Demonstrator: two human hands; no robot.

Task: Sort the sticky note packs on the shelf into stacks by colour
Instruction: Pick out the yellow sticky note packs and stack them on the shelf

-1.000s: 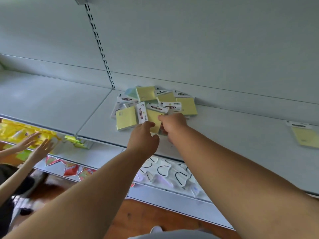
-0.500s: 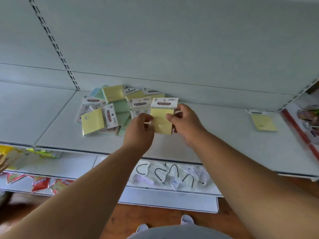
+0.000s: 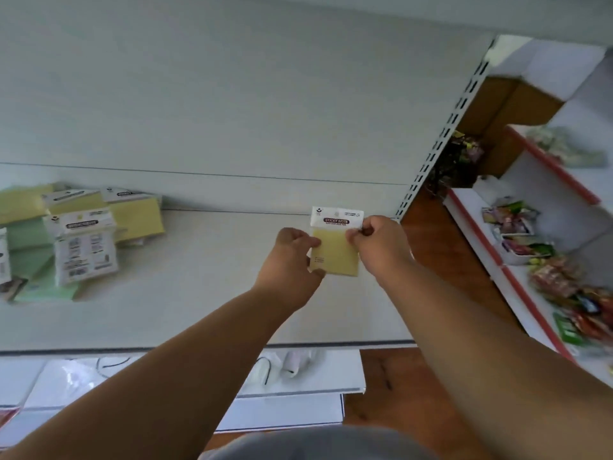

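Both hands pinching yellow pack (image 3: 335, 252), L hand (image 3: 292, 260), R hand (image 3: 378, 245), mixed pile (image 3: 76, 240) far left, snack racks (image 3: 544, 247) right

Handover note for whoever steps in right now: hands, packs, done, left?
Left hand: pinches the left edge of a yellow pack.
Right hand: pinches the same pack at its right edge, near the white header.
The pack is at the right end of the shelf; whether it is held above or already resting there can't be told.
Mixed pile of yellow and green packs lies at the left, unsorted.
Done: one yellow pack pulled out.
Left: set it down, then sort the pile by colour.
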